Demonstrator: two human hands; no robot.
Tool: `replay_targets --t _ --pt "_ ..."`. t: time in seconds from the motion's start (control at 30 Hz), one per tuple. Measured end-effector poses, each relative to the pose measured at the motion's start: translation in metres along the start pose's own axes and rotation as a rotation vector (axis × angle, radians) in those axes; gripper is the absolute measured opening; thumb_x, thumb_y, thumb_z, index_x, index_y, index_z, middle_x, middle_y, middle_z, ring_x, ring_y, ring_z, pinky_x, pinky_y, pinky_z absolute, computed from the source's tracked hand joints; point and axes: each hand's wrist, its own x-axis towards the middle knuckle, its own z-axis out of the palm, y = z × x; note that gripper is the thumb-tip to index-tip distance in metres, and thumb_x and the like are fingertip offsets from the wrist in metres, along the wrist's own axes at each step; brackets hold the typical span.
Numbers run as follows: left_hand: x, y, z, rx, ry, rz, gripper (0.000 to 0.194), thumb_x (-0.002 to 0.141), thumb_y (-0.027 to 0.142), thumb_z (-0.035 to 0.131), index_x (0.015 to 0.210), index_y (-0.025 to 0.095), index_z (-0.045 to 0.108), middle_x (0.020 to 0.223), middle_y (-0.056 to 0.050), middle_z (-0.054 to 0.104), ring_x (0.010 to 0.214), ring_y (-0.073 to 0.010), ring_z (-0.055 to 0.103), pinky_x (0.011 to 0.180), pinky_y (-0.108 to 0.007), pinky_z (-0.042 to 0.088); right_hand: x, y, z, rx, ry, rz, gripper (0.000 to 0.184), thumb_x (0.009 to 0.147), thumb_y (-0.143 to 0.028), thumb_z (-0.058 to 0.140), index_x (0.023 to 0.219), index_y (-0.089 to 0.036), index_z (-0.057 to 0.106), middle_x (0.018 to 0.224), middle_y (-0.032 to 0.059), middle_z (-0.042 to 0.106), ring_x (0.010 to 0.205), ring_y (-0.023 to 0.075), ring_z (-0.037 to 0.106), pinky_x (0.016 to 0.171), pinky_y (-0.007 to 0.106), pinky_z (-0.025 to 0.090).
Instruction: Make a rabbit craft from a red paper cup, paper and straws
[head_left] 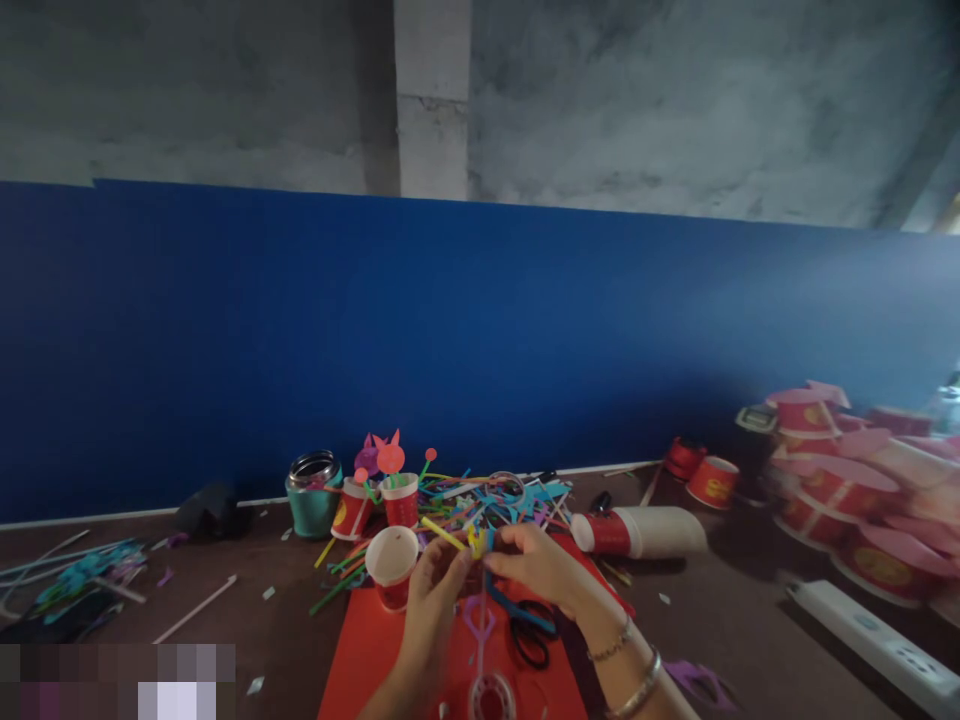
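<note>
My left hand [437,592] pinches a yellow straw [442,532] over the red sheet [360,660]. Close beside it, my right hand [536,565] has its fingers pressed together at a small blue piece [490,541], which meets the yellow part; the exact join is blurred. Just below the right fingers runs a blue strip [517,607]; whether it is held I cannot tell. Left of my hands stands a paper cup [392,557]. Under them lie dark-handled scissors [530,645], a purple cut-out [478,620] and a roll of clear tape [492,697].
Behind are a pile of colourful strips [525,500], cups with cut-out figures [400,500] and a teal container [313,495]. At right lie a stack of paper cups [660,532], a white power strip [877,640] and many red-and-pink cup pieces [836,490]. A blue panel [480,340] rises behind.
</note>
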Motion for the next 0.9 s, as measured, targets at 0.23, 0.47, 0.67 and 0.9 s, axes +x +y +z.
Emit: replay_targets --t 0.23,0.47,0.67,0.9 --pt "-0.003 0.004 -0.001 0.064 -0.062 0.041 0.034 0.066 0.047 0.070 0.072 0.015 0.060 0.062 0.001 0.060 0.058 -0.0121 0.056 0.057 -0.022 0.044 0.001 0.000 -0.003 0.063 0.028 0.033 0.022 0.063 -0.033 0.071 0.066 -0.012 0.067 0.061 -0.0002 0.063 0.063 0.0135 0.055 0.064 0.025 0.043" --pt "-0.004 0.011 0.000 0.179 -0.203 -0.030 0.037 0.063 0.050 0.072 0.069 0.014 0.063 0.063 0.001 0.058 0.061 -0.0112 0.050 0.058 -0.021 0.038 0.003 0.008 -0.005 0.040 0.034 0.038 0.023 0.064 -0.035 0.070 0.065 -0.012 0.066 0.056 -0.0018 0.059 0.056 0.0107 0.051 0.057 0.022 0.040" --pt "0.001 0.004 -0.005 0.174 -0.136 0.005 0.035 0.062 0.048 0.073 0.071 0.015 0.063 0.067 0.000 0.060 0.063 -0.0132 0.052 0.058 -0.022 0.039 0.006 0.011 -0.005 -0.076 0.068 -0.014 0.017 0.067 -0.030 0.065 0.065 -0.013 0.066 0.056 -0.0021 0.058 0.054 0.0099 0.048 0.054 0.021 0.037" --pt "0.002 -0.006 -0.008 0.134 -0.084 0.082 0.036 0.069 0.050 0.066 0.067 0.015 0.060 0.057 0.002 0.054 0.054 -0.0098 0.046 0.053 -0.021 0.036 0.005 0.008 -0.009 0.038 0.046 -0.009 0.021 0.067 -0.033 0.066 0.068 -0.013 0.065 0.061 -0.0008 0.061 0.057 0.0109 0.051 0.058 0.022 0.040"
